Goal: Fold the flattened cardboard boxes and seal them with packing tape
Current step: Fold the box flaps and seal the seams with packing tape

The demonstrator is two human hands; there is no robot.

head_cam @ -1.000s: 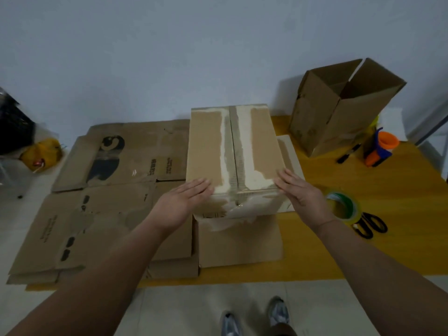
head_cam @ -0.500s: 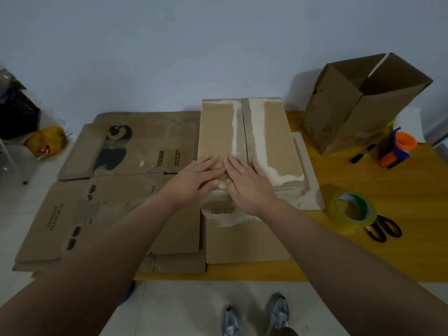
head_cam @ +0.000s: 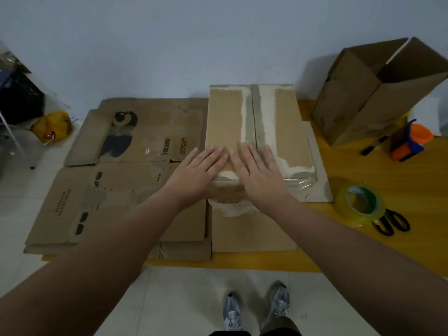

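Where the left edge of the frame cuts it off, a dark crate (head_cam: 20, 98) is hard to make out, with a yellow bag (head_cam: 52, 126) on the floor beside it. The flattened cardboard boxes (head_cam: 135, 146) lie stacked over the table's left half, hiding its top there. The left hand (head_cam: 198, 170) lies flat, fingers straight and close together, on the near end of the folded box (head_cam: 225, 117), which stands mid-table. The right hand (head_cam: 259, 172) presses flat beside it, fingers slightly spread over the centre seam, and both hands hide the box's near top edge. To the right, the bare yellow table (head_cam: 400, 187) holds a tape roll (head_cam: 361, 204) just beside scissors (head_cam: 392, 223). An open box (head_cam: 363, 98) at the far right is cropped by the frame.
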